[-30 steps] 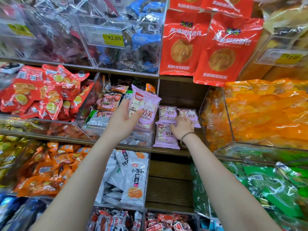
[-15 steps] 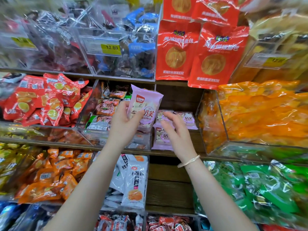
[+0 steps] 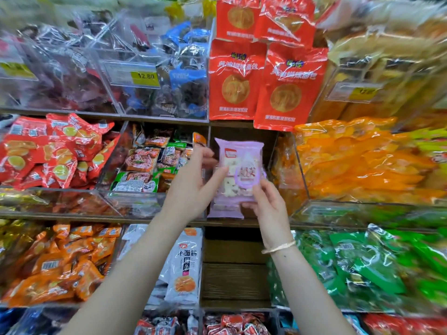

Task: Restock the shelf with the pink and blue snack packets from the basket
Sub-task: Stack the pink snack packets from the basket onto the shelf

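Note:
A pink snack packet stands upright in front of the open wooden shelf gap in the middle row. My left hand holds the packet's left side, thumb across its front. My right hand pinches its lower right corner. More pink packets lie on the shelf board behind and below, mostly hidden by the held one and by my hands. No basket and no blue packet of the task shows in this view.
Clear bins flank the gap: mixed snack packs on the left, orange packets on the right. Red hanging bags hang just above. Green packets and white packs fill the row below.
My right hand left the packets lying on the shelf and came up to take the held packet's lower right corner. The packet shifted right, over the gap.

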A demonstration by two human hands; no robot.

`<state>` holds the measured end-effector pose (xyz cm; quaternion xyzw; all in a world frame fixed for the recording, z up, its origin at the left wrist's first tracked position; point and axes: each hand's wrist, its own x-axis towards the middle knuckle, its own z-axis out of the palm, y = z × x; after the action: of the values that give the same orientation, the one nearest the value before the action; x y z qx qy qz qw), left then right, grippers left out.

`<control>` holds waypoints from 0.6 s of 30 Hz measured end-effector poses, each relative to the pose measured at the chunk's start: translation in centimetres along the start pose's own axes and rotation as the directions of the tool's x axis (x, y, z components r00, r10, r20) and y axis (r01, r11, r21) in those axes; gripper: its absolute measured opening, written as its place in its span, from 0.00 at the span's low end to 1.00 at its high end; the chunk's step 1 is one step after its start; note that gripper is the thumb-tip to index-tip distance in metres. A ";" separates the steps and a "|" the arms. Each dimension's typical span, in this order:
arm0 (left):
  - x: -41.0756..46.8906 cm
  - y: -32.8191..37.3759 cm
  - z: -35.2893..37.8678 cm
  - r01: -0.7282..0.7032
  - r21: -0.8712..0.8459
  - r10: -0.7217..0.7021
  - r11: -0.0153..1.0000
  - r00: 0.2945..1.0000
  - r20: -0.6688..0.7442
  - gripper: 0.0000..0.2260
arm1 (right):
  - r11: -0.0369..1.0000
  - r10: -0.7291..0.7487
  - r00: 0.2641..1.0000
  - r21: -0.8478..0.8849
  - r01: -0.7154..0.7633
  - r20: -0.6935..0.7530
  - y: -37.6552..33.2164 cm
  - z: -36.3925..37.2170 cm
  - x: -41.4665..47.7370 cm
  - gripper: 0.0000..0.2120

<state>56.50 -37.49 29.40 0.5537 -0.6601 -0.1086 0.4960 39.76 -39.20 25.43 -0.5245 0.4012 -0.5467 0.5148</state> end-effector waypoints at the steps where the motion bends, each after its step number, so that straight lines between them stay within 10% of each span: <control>1: -0.2 -0.9 0.5 -0.020 0.186 0.020 0.982 1.000 0.002 0.20 | 0.998 0.049 0.997 -0.038 -0.052 -0.067 0.9 -1.3 0.2 0.08; 5: -0.9 -3.1 2.6 -0.033 0.696 0.086 0.717 0.995 -0.041 0.25 | 0.939 0.261 0.928 -0.153 -0.308 -0.266 4.9 -4.7 0.8 0.13; 12: -0.8 -3.2 2.7 -0.053 0.705 0.132 0.707 0.990 -0.058 0.22 | 0.918 0.330 0.857 -0.078 -0.390 -0.396 7.5 -4.5 -0.3 0.25; 18: -0.6 -3.5 2.9 -0.052 0.718 0.131 0.694 0.990 -0.056 0.21 | 0.740 0.045 0.961 -0.637 -0.216 -0.273 8.3 -4.7 -3.1 0.28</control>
<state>56.39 -39.44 25.26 0.6738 -0.6508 0.2093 0.2803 36.10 -37.89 16.23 -0.5731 0.6634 -0.3906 0.2808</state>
